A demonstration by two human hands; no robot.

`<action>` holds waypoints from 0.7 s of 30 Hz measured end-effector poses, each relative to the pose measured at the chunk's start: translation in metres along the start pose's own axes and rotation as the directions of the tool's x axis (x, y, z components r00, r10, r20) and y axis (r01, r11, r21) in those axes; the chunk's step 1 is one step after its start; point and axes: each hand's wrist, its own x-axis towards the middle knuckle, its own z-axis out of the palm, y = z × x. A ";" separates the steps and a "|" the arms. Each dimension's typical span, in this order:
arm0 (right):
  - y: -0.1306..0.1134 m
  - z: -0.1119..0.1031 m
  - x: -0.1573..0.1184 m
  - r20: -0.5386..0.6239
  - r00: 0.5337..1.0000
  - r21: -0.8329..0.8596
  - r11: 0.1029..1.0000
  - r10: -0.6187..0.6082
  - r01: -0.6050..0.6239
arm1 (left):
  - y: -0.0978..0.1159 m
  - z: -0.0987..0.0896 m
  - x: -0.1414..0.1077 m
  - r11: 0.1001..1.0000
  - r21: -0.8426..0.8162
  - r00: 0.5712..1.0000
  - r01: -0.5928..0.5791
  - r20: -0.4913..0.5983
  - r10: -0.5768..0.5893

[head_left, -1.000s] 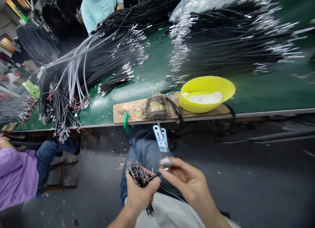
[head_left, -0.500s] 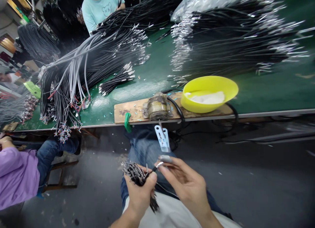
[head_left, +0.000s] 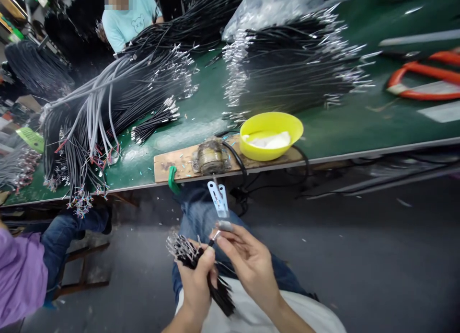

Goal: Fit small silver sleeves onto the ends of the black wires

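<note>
A bundle of short black cables with bare silvery ends is wrapped in my left hand, above my lap. One cable stands out from the bundle past my left thumb. Its silvery end is pinched between the thumb and fingers of my right hand. Grey tape or a cover wraps one right fingertip. Just beyond my fingers, a light blue clip hangs on the shaft of a small motor, which is fixed to a wooden board.
On the green table stands a yellow bowl with white material inside. Behind it lie black cables; grey cables hang over the edge at left. Orange-handled scissors lie right. Co-workers sit at left and across.
The view has shifted right, bringing the orange-handled scissors into sight. Both hands keep nearly the same hold on the bundle and the single cable end.
</note>
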 end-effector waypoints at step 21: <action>-0.003 -0.025 0.013 0.184 0.983 -0.133 0.990 -0.022 0.047 | 0.008 -0.003 -0.003 0.941 0.257 0.956 -0.219 -0.138 0.260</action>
